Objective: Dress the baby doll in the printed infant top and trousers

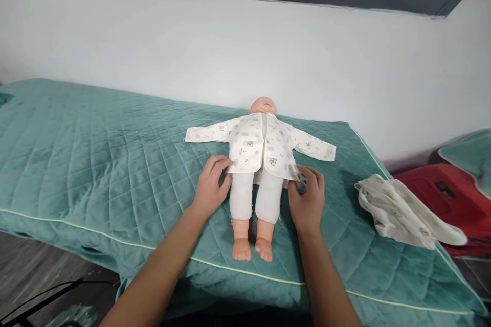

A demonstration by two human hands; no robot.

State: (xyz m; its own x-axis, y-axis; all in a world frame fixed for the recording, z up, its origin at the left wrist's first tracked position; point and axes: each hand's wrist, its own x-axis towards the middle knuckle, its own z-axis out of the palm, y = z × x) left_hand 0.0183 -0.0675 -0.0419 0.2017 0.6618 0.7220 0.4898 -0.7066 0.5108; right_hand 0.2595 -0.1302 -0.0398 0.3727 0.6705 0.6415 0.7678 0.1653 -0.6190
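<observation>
A baby doll (241, 245) lies on its back with its bare feet towards me and its arms spread in long sleeves. It wears a white printed baby jacket (249, 145), whose front edges meet at mid-chest, and white leggings or cloth legs (241, 196). My left hand (213, 184) is beside the doll's hip, fingertips closed on the jacket's lower left corner. On the other side, my right hand (307, 196) pinches the lower right hem, lifting it slightly from the bed. Part of the back hem shows between the legs.
The doll rests on a green quilted bedspread (115, 163) against a white wall (230, 51). To the right lies a crumpled white printed cloth (402, 212) near the bed's edge. Beyond it is a red bag or case (448, 194). A dark thin bar (53, 296) stands at lower left.
</observation>
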